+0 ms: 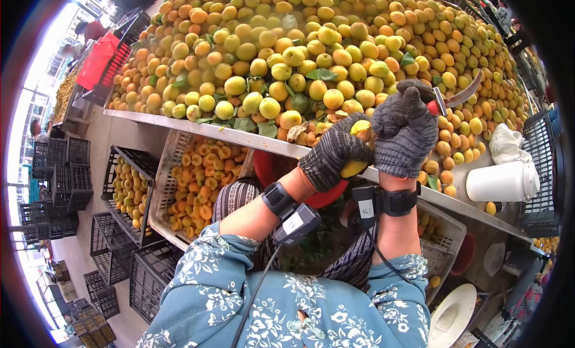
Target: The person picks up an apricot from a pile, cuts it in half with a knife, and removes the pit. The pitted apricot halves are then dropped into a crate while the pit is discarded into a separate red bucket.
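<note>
My left hand [335,155], in a dark grey knit glove, is closed around a yellow apricot [354,168]. More yellow flesh [360,128] shows at the top of that grip, near the thumb side. Right beside it, my right hand [405,135], gloved the same way, is wrapped round the red handle of a curved knife [466,94]. The hooked blade points up and to the right, away from the left hand. Both hands are over the front metal edge of a table [197,128] heaped with whole apricots [287,61] and some green leaves.
Below the table at left stands a white crate [157,198] of halved apricots [200,189]; a black crate [108,195] of whole ones is beside it. A red basin [323,198] sits under my hands. At right are a white bucket [500,181] and a straw hat [449,318].
</note>
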### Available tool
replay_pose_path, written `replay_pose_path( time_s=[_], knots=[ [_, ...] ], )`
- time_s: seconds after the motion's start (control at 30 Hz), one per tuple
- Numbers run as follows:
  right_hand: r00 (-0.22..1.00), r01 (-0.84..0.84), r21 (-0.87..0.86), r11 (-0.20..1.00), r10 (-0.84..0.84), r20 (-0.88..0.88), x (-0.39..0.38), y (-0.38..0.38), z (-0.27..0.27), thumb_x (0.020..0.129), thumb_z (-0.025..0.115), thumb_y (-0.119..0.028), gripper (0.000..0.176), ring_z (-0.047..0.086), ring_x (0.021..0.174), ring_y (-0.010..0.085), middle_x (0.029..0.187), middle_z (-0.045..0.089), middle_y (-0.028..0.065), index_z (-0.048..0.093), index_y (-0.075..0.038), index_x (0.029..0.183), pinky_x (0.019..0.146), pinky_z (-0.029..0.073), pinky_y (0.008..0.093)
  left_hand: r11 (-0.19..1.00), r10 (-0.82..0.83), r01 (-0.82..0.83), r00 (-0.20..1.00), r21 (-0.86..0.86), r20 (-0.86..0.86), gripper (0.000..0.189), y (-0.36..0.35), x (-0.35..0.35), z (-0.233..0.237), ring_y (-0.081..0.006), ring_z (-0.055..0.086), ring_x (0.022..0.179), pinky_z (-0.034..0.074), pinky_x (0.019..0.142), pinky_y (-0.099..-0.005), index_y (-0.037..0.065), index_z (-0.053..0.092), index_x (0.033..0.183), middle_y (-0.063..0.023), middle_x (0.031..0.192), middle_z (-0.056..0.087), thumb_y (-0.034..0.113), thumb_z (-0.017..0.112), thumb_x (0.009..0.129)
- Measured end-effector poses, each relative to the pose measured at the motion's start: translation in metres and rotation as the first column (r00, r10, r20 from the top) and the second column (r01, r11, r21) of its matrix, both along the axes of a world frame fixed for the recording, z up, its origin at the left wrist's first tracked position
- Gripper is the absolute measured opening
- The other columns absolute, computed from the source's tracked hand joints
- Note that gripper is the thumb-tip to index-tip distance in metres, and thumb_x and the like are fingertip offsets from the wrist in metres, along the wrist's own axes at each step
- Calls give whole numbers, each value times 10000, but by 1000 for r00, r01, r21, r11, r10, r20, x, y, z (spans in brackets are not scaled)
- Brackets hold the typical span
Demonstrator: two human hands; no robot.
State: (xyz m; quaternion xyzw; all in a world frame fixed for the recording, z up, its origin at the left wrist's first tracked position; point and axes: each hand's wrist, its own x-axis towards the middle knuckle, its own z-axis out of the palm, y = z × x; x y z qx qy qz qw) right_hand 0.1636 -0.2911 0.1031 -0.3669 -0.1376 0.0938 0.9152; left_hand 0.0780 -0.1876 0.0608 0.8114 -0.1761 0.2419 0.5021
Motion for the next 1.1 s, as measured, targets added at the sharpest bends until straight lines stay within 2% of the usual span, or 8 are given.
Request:
replay_pose_path(
  time_s=[0.13,0.2,0.53,0.63,0.8,0.9,0.93,1.1],
  knots=[
    [999,22,27,999,-22,-30,-2,1,7,851,659,-124,140,429,401,100,546,471,-2,593,-21,918,374,355,239,998,-57,57,998,5,0,145,2,0,1,-332,555,1085,439,918,-373,100,666,946,-158,1166,581,79,664,803],
    [999,29,22,999,-28,-17,0,0,5,851,661,-129,143,435,403,103,544,468,-2,591,-22,916,380,369,241,674,-368,-34,851,-738,-375,380,-3,1,-15,-247,553,1109,430,946,-326,43,585,1151,-111,1204,585,83,700,791],
    [994,5,96,995,6,-108,10,0,-2,832,682,-128,134,398,393,98,538,458,-11,596,-36,878,370,319,233,932,99,-125,991,-339,-93,379,-18,2,-25,-146,566,1088,460,934,-293,47,500,1299,-93,1201,589,227,522,966],
    [992,2,76,997,8,-125,10,4,3,812,690,-112,129,405,391,97,545,468,-11,600,-39,869,361,314,225,490,-340,-196,854,-849,-394,407,-10,22,-46,-191,568,1118,463,963,-320,36,472,1326,-112,1237,575,176,544,951],
    [997,-10,57,998,15,-78,10,4,9,755,689,-63,145,413,394,98,587,499,7,600,-37,867,364,327,229,-392,-591,265,661,-881,462,447,-22,18,-25,-191,542,1167,442,1005,-309,30,422,1361,-112,1326,513,37,519,925],
    [995,-55,80,995,62,-84,13,4,6,753,685,-57,143,424,404,101,601,512,11,597,-35,865,373,337,232,101,-455,368,844,-924,286,485,-24,18,-39,-177,522,1193,427,1023,-306,27,411,1367,-108,1352,490,-36,508,896],
    [996,-88,30,996,89,-19,12,2,5,801,664,-123,164,466,487,91,632,526,-23,619,-70,950,451,388,220,196,-304,-334,873,-922,-381,316,-36,6,27,-193,614,1052,503,917,-316,56,546,1200,-78,1176,627,269,445,989],
    [984,-178,78,981,178,18,15,1,5,785,667,-114,174,447,477,99,627,511,-23,618,-73,947,446,380,230,74,-417,-134,896,-988,-153,310,-28,19,-6,-192,600,1078,486,942,-316,59,525,1225,-91,1188,619,242,423,996]
  ],
)
